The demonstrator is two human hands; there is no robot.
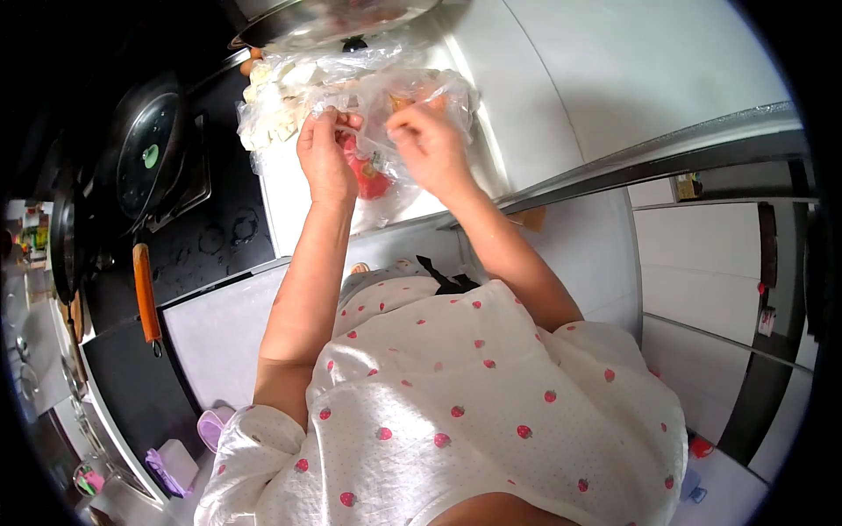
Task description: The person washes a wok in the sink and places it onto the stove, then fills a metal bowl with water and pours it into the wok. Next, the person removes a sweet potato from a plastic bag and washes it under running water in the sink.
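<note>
My left hand [328, 159] is closed, its thumb and fingers pinching the thin film of a clear plastic bag [377, 98] on the white counter. Beside it my right hand [431, 151] has curled fingers at the bag's other side; they are slightly blurred and seem to grip the film. A red packet [367, 172] shows between the hands, under or inside the plastic. Orange pieces [428, 95] show through the bag behind my right hand. To the left, pale white chunks of food [267, 123] lie in another clear bag.
A black stove [219, 188] is on the left, with a lidded pan [145, 167] whose orange handle [146, 294] points toward me. A large metal bowl or lid [338, 22] stands behind the bags. The counter's front edge [395, 226] runs just before my body.
</note>
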